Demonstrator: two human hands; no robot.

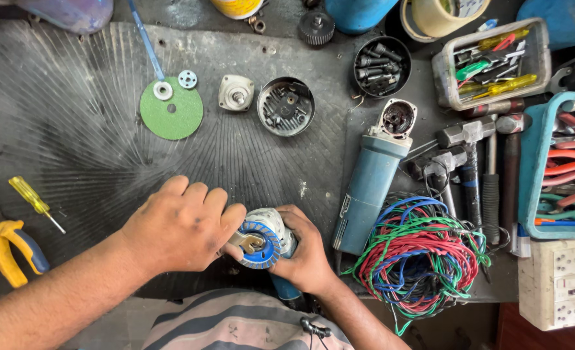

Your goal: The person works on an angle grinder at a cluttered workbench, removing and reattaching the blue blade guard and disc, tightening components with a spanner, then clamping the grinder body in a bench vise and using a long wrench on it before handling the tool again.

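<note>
**Two hands on one grinder, bottom centre**

Both hands meet at lower centre of frame. Right hand [308,253] is wrapped shut around the grinder [276,234] head, body running down toward the striped shirt [235,321]. Left hand [182,223] is curled, fingertips pinching a metal wrench [247,242] set on the blue disc [260,245] face. Disc sits between the two hands, touching both.

Surface: dark ribbed mat [73,129], worn. Green disc [171,110] with two washers at upper left centre; gear cover [236,92] and round housing [286,106] just right of it. Second blue grinder body [368,185] lies right of the hands, wire bundle [417,253] beside it. Hammers [475,162] and tool trays at right edge. Yellow screwdriver [34,202] and pliers [12,249] at far left.
</note>
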